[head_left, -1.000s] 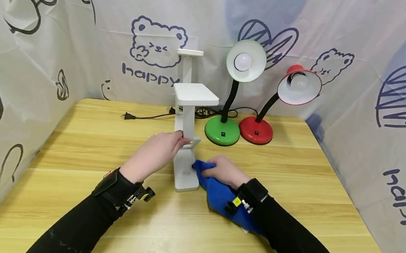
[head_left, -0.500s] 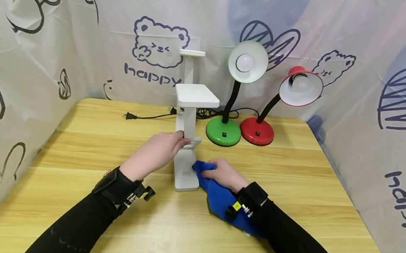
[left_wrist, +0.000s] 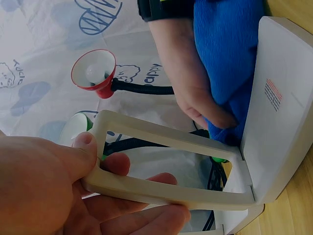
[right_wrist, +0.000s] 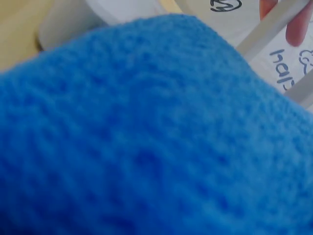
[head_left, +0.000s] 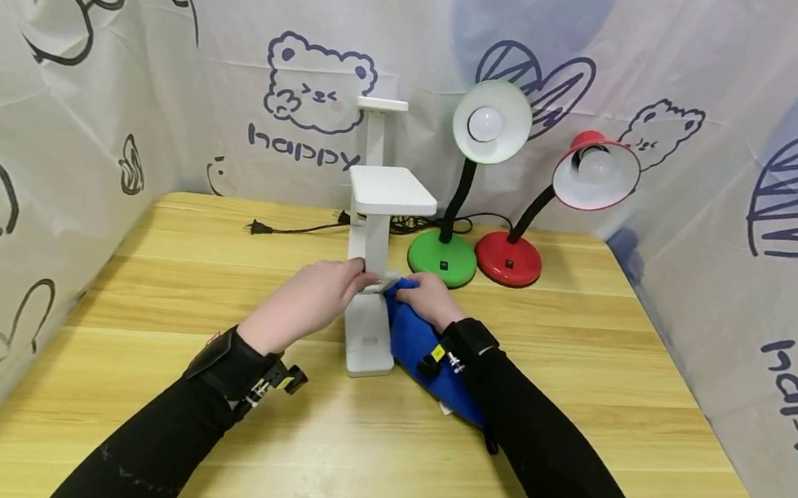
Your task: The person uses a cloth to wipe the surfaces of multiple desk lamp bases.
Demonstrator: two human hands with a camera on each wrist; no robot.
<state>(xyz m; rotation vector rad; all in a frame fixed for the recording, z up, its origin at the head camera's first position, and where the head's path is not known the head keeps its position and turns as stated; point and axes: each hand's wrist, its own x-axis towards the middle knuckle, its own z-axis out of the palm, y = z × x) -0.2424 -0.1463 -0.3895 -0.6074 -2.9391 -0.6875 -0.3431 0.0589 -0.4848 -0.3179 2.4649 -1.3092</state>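
A white two-tiered stand (head_left: 393,189) stands upright on the table, with a flat base (head_left: 368,344) at its front. My left hand (head_left: 312,301) pinches the hollow white frame that rises from this base; in the left wrist view the thumb and fingers lie round the end of the frame (left_wrist: 215,196). A blue cloth (head_left: 411,341) is bunched in my right hand (head_left: 430,298), against the right side of the stand where frame and base meet. Cloth fills most of the right wrist view and hides that hand there.
Behind the stand to the right are a green desk lamp (head_left: 442,259) and a red desk lamp (head_left: 508,260). A black cable with a plug (head_left: 261,227) lies along the back of the wooden table (head_left: 316,461). A printed curtain (head_left: 212,6) surrounds the table.
My right hand has moved up and away from me along the stand's right side, taking the blue cloth from the base to the frame. The left hand keeps its grip.
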